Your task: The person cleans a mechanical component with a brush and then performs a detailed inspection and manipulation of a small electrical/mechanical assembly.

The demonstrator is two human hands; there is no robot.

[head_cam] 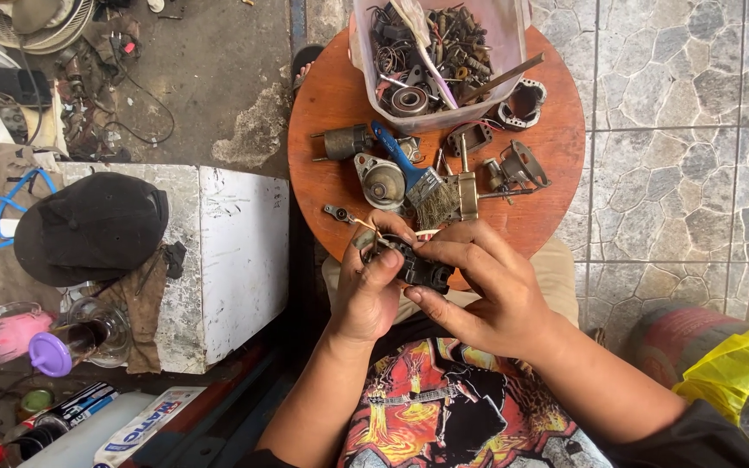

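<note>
While both hands work at the near edge of a round wooden table (556, 147), biggest thing on the L is a white block (218, 260) w/ a black cap (88, 225) on it. Top centre: clear plastic tub (513, 35), full of springs, bolts, bearing rings & misc metal scrap, a flat metal strip poking out over its rim. On the table in front of the tub: small motor parts, blue-handled wire brush (409, 169). Bottom R: yellow plastic bag (739, 360). Bottom L: white flat packet (145, 425) w/ blue & red print, beside a white-labelled can; purple-lidded pink bottle (10, 338) above them.

Left hand (366, 295) & right hand (487, 299) both have fingers clamped on a small dark motor part (413, 264), held between them just over the table's near rim, thumbs pressing on it.
</note>
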